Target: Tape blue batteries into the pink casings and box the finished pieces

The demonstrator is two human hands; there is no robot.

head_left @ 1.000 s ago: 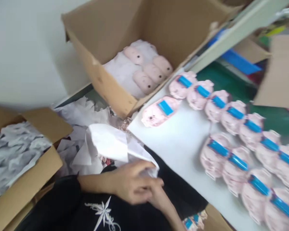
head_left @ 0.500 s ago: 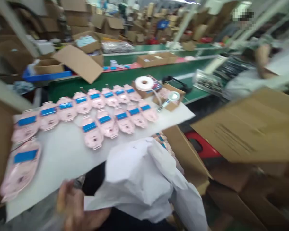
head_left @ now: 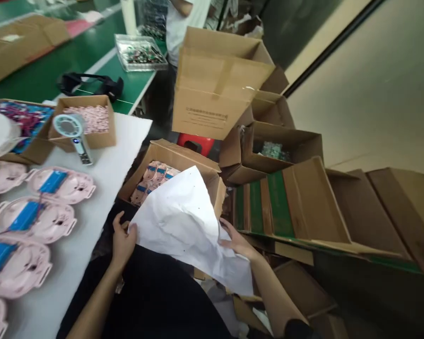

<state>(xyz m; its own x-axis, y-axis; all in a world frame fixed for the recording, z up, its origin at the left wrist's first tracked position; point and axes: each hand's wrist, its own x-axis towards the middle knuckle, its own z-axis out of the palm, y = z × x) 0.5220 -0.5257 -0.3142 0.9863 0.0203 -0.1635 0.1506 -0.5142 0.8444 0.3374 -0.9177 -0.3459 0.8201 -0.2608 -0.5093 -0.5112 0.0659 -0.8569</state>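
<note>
A creased white paper sheet (head_left: 176, 216) stretches between my two hands. My left hand (head_left: 124, 238) pinches its left edge between thumb and fingers. On the other side my right hand (head_left: 237, 241) grips the right edge, with part of the fingers hidden behind the paper. Beneath and beyond the sheet stands an open cardboard box (head_left: 183, 157), partly covered by it. Inside that box lie several pink plastic housings (head_left: 150, 176) with blue blocks on them. More pink housings with blue blocks (head_left: 61, 184) lie on the white-covered table to my left.
On the table stand a small box of pink parts (head_left: 92, 120), a handheld fan (head_left: 78, 136) and a white roll (head_left: 0, 134). A big carton (head_left: 212, 94) and several open boxes (head_left: 286, 141) crowd the right side. A person (head_left: 187, 23) is at the far bench.
My view has swung to the right, from the rows of housings towards the boxes. The paper is now spread over part of the open box, and both hands show on its edges.
</note>
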